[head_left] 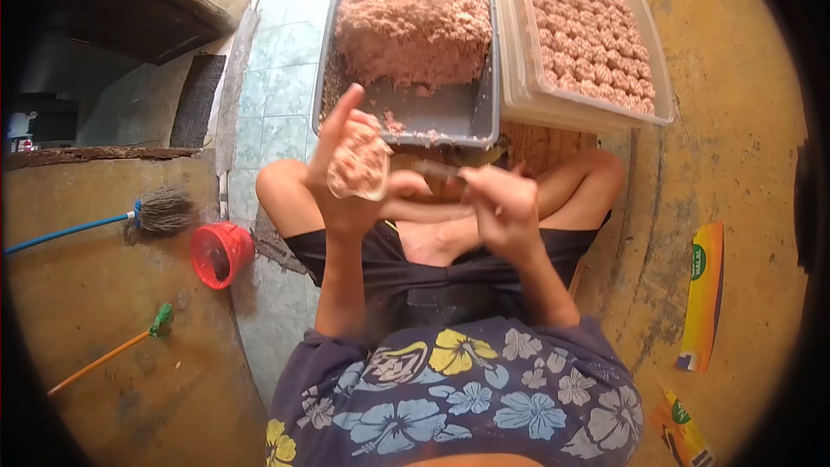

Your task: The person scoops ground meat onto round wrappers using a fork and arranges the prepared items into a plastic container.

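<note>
In my left hand (347,211) a pale thin wrapper (386,181) rests in the palm, heaped with pink ground-meat filling (356,159). The index finger points up and the thumb is spread to the side. My right hand (502,198) is closed around a thin, flat spreading tool (436,168), blurred, its tip towards the left hand. Just beyond the hands stands a grey plastic tub (428,117). A large block of pink ground-meat mixture (415,26) fills its far part, and smeared scraps lie at the near end.
Right of the tub, a clear plastic container (648,45) holds rows of filled dumplings (593,52). A red bucket (222,253), a blue-handled mop (159,211) and an orange stick (104,360) are at left. Yellow printed packaging (703,298) is at right. My crossed legs (428,233) lie below the hands.
</note>
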Tool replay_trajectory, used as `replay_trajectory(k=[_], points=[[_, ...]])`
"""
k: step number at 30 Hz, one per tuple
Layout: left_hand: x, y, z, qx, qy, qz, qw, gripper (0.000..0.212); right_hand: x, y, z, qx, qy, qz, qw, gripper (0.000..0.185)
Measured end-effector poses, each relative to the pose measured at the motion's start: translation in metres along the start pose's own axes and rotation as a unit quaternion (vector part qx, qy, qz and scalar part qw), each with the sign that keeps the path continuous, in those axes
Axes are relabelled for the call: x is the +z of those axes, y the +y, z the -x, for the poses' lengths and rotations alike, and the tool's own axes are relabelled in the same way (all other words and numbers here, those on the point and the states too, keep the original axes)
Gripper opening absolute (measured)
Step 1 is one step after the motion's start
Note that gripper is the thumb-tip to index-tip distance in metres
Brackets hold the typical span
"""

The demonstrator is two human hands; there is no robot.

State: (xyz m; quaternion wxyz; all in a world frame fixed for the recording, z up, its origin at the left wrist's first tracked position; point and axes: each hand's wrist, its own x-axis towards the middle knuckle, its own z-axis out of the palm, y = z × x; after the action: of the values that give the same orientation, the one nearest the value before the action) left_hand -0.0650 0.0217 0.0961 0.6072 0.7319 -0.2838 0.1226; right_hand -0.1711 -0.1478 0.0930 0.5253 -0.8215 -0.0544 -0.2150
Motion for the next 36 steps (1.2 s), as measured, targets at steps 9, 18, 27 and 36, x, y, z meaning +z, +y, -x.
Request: replay_trajectory(k=[9,18,27,36], points=[[0.043,0.032,0.02,-0.058,0.041,0.128,0.989,0.137,0.018,0.01,-0.039,0.285,-0.052,-0.421,0.86,0.032],[0.012,0.004,-0.013,-0.005,0.012,0.162,0.987,0.095,0.019,-0.024,-0.027,0.078,-0.109,0.018,0.991,0.012],[-0.011,-0.015,-0.009,-0.166,0.065,0.368,0.913,0.113,0.017,-0.015,-0.031,0.208,-0.154,0.094,0.961,0.012],[-0.038,-0.053,-0.012,-0.211,0.027,0.339,0.916,0.084,0.016,-0.001,-0.052,0.139,-0.125,0.188,0.964,0.011]])
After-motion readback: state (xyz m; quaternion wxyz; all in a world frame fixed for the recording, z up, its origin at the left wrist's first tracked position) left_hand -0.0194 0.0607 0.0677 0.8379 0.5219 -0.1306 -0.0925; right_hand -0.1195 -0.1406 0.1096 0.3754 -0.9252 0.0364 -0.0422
